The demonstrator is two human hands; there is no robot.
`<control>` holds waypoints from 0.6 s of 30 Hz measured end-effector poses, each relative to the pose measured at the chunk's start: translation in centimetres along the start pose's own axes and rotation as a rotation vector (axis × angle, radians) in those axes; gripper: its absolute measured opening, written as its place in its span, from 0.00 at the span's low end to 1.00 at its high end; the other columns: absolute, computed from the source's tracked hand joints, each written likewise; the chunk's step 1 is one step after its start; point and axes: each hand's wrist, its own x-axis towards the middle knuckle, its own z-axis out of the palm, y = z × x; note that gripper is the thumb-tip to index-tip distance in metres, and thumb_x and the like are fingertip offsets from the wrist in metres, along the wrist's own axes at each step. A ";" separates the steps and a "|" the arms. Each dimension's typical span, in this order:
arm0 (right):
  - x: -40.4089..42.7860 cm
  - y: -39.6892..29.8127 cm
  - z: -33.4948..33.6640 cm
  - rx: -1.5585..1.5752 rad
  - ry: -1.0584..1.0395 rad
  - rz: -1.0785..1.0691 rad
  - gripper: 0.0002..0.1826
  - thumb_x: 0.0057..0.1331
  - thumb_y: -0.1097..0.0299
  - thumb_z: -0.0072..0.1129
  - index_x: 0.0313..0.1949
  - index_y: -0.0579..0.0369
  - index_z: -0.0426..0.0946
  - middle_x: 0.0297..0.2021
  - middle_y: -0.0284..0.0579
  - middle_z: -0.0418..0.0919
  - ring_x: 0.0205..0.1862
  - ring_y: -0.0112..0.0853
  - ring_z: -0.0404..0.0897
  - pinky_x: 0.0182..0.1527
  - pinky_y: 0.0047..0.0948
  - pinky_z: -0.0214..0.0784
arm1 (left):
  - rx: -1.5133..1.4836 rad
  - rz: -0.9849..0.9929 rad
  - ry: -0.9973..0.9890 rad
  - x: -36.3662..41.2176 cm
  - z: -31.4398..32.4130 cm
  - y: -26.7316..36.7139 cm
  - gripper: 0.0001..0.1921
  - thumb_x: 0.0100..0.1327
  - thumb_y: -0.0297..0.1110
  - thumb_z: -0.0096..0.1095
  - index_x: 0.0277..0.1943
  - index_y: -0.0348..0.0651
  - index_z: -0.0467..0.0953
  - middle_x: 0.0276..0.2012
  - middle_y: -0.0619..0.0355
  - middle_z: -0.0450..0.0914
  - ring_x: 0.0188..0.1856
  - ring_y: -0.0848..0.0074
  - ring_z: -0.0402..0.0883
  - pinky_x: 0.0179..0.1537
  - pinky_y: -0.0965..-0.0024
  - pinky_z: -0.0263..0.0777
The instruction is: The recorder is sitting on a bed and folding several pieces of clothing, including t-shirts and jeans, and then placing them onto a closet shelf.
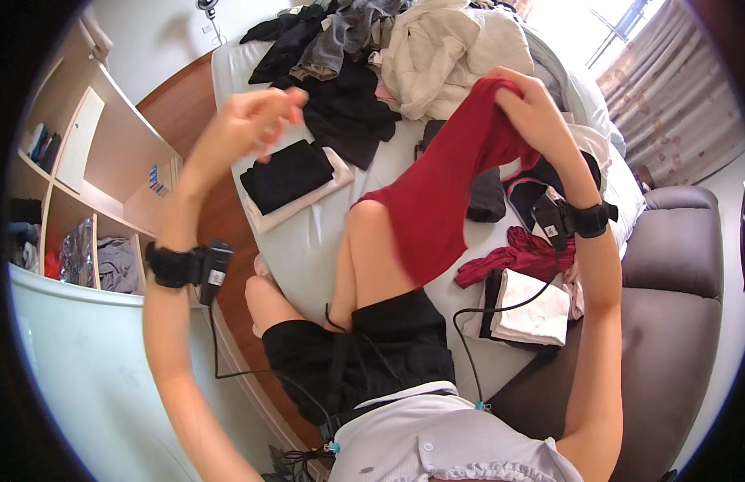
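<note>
A red garment hangs from my right hand, which grips its upper end. The cloth drapes down to the left across my raised knee. My left hand is lifted over the left edge of the bed, blurred, with its fingers partly bent and nothing seen in them. Below that hand lies a folded black cloth on a folded cream cloth. Beside my right forearm lie a crumpled dark-red garment and a folded white cloth on top of darker pieces.
Dark clothes and a cream garment are heaped at the bed's far end. An open shelf unit holding clothes stands at left. A brown leather seat stands at right. Black cables run from my wrist devices.
</note>
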 end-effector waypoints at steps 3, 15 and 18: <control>-0.1 -1.8 0.7 -0.063 -0.201 0.106 0.09 0.59 0.76 0.47 0.39 0.64 0.70 0.30 0.35 0.76 0.35 0.17 0.72 0.41 0.18 0.66 | -0.063 0.005 -0.241 0.5 6.7 2.5 0.16 0.66 0.43 0.52 0.41 0.38 0.78 0.29 0.62 0.79 0.26 0.84 0.75 0.26 0.81 0.68; 1.6 -3.1 -1.0 0.284 -0.227 0.240 0.07 0.62 0.72 0.47 0.39 0.59 0.71 0.31 0.33 0.75 0.31 0.17 0.74 0.35 0.16 0.69 | -0.018 0.184 -0.021 4.8 18.6 0.1 0.15 0.59 0.38 0.61 0.33 0.30 0.75 0.24 0.49 0.79 0.26 0.74 0.79 0.30 0.73 0.72; 1.4 -2.5 -2.1 0.309 -0.079 0.262 0.08 0.62 0.70 0.49 0.40 0.57 0.72 0.33 0.32 0.75 0.34 0.17 0.74 0.37 0.16 0.67 | 0.125 0.251 -0.066 5.9 16.1 -0.6 0.12 0.62 0.34 0.56 0.39 0.30 0.77 0.26 0.46 0.80 0.27 0.76 0.79 0.31 0.73 0.71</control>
